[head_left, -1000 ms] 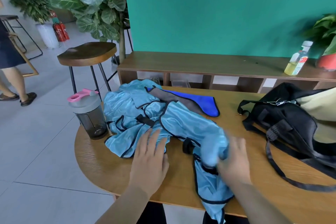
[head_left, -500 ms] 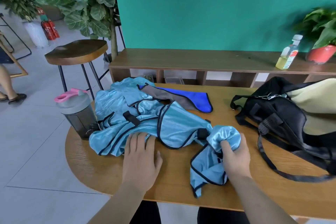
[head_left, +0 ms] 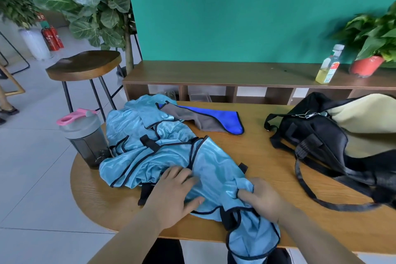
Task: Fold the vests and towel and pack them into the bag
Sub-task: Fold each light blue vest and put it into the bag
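At the far left of the round wooden table point(head_left: 267, 156) stands a dark shaker bottle point(head_left: 85, 137) with a pink and grey lid, touching the edge of the cloth heap. Just beside it the light-blue vests point(head_left: 150, 148), shiny with black trim, lie in a crumpled pile. How many are in it cannot be told, as they overlap. None looks folded.

The left hand point(head_left: 171, 195) rests on the near part of the pile. Its fingers are fairly straight and slightly spread, pressing the fabric flat against the tabletop and gripping nothing. Behind the pile, toward the far edge, the towel point(head_left: 214, 120), grey on one face and bright blue on the other, lies loose with one end tucked under the vests.

The right hand point(head_left: 263, 197) pinches a bunched corner of vest fabric between thumb and curled fingers. Below it, a length of the same vest hangs over the near table edge. Well apart to the right sits the black bag point(head_left: 321, 141), slumped with its straps trailing on the wood and a pale panel showing. Whether its mouth is open cannot be told.

This looks like the very start of the folding step: one vest is being separated and spread out. The next move probably calls for drawing that vest clear of the heap while the flat hand holds the rest down. The hanging part then needs lifting onto the table before any crease is made. The slippery fabric may slide off the edge.
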`<state>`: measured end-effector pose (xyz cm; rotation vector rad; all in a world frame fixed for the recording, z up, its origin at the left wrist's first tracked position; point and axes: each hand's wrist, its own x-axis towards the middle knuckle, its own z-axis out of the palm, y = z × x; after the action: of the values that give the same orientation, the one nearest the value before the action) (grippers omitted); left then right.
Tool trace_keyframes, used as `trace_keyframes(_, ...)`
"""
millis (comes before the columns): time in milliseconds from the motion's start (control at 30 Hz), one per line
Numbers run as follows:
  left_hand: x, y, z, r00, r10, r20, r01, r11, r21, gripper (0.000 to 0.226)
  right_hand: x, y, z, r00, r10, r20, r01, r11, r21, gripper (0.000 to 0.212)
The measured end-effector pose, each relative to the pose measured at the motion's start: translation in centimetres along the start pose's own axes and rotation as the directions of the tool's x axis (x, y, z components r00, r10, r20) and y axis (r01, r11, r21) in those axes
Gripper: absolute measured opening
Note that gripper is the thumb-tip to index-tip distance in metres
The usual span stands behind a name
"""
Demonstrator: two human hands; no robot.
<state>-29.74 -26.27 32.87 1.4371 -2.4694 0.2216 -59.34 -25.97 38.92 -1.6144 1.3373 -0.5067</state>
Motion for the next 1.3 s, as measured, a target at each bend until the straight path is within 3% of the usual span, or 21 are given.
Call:
trace_keyframes(100,-0.1,0.2,-0.2,0.994,0.096,-0.058,-0.094,0.995,0.037,0.039,0.0,-2.4,-3.2,0.976,0.198,0.087,-0.200,0.980,0.021,0.024)
trace_keyframes(167,-0.2,0.6,-0.4,0.989,0.123,-0.078,-0.121,0.992,0.024,0.032,0.5,-3.6,-5.4,0.947,0.313,0.077,-0.322,0.922,0.215,0.027)
trace_keyframes(200,-0.4,0.9,-0.5,0.989,0.112,-0.098,-0.114,0.993,-0.009,0.033,0.9,-4.1,-6.6,0.951,0.307,0.034,-0.293,0.861,0.415,0.033)
trace_keyframes(267,-0.7,1.5,-1.1,0.993,0.043,-0.110,-0.054,0.993,-0.103,0.040,1.8,-4.9,-8.7,0.978,0.180,-0.108,-0.039,0.662,0.748,0.043)
trace_keyframes(333,-0.8,1.9,-1.7,0.998,-0.043,-0.053,0.035,0.987,-0.155,0.051,2.7,-4.8,-9.3,0.961,0.140,-0.240,0.145,0.486,0.862,0.056)
trace_keyframes(367,-0.8,2.0,-2.0,0.997,-0.075,0.009,0.076,0.986,-0.147,0.059,2.9,-4.1,-9.0,0.935,0.167,-0.314,0.186,0.524,0.831,0.063)
trace_keyframes(467,-0.2,2.8,-3.3,0.968,-0.149,0.201,0.178,0.975,-0.133,0.082,2.0,-0.4,-5.4,0.852,0.203,-0.483,0.052,0.884,0.464,0.076)
trace_keyframes(533,0.2,3.5,-3.9,0.966,-0.190,0.174,0.219,0.962,-0.162,0.079,0.9,2.0,-2.3,0.863,0.129,-0.488,-0.058,0.986,0.159,0.083)
trace_keyframes(633,0.9,4.3,-4.1,0.957,-0.264,0.118,0.282,0.943,-0.177,0.059,0.6,3.8,0.2,0.873,-0.106,-0.475,-0.021,0.967,-0.254,0.084)
trace_keyframes(767,3.1,6.2,-4.2,0.935,-0.338,0.109,0.352,0.920,-0.174,0.035,1.1,4.5,0.6,0.876,-0.247,-0.415,0.016,0.873,-0.487,0.087)
trace_keyframes(800,3.8,6.7,-4.4,0.903,-0.406,0.141,0.430,0.855,-0.288,0.024,1.0,4.4,0.7,0.872,-0.261,-0.414,0.019,0.864,-0.504,0.089)
trace_keyframes(833,4.7,7.2,-4.8,0.837,-0.497,0.229,0.539,0.676,-0.502,0.019,1.1,4.4,0.8,0.868,-0.277,-0.412,0.028,0.855,-0.517,0.092)
trace_keyframes(867,5.6,7.7,-5.2,0.761,-0.534,0.368,0.596,0.352,-0.722,0.019,1.0,4.3,0.9,0.865,-0.293,-0.407,0.038,0.848,-0.528,0.096)
trace_keyframes(900,6.4,8.3,-5.7,0.717,-0.484,0.502,0.540,-0.069,-0.839,0.021,1.0,4.1,0.9,0.864,-0.308,-0.397,0.050,0.839,-0.542,0.100)
trace_keyframes(933,7.2,8.7,-6.3,0.702,-0.405,0.586,0.417,-0.433,-0.799,0.024,1.0,4.0,0.9,0.869,-0.315,-0.382,0.052,0.826,-0.561,0.104)
trace_keyframes(967,7.7,9.0,-7.0,0.708,-0.338,0.620,0.279,-0.673,-0.685,0.025,1.1,4.0,0.9,0.878,-0.309,-0.365,0.044,0.812,-0.581,0.106)
trace_keyframes(1000,7.9,9.0,-7.5,0.704,-0.313,0.638,0.188,-0.784,-0.592,0.023,1.1,4.1,1.0,0.887,-0.296,-0.355,0.027,0.800,-0.599,0.103)
trace_keyframes(1033,8.1,8.8,-7.7,0.675,-0.325,0.663,0.153,-0.817,-0.556,0.020,1.3,4.3,1.0,0.888,-0.287,-0.359,0.005,0.788,-0.616,0.093)
trace_keyframes(1133,7.3,7.1,-6.1,0.527,-0.482,0.700,0.227,-0.714,-0.662,0.019,1.8,5.0,0.9,0.832,-0.280,-0.478,-0.081,0.792,-0.605,0.054)
trace_keyframes(1233,5.1,5.0,-3.7,0.317,-0.765,0.561,0.458,-0.395,-0.797,0.024,2.1,5.4,0.4,0.721,-0.123,-0.682,-0.161,0.927,-0.338,0.058)
trace_keyframes(1300,4.0,4.2,-3.2,0.338,-0.863,0.375,0.575,-0.126,-0.808,0.034,1.9,5.4,-0.2,0.612,-0.006,-0.791,-0.168,0.976,-0.138,0.055)
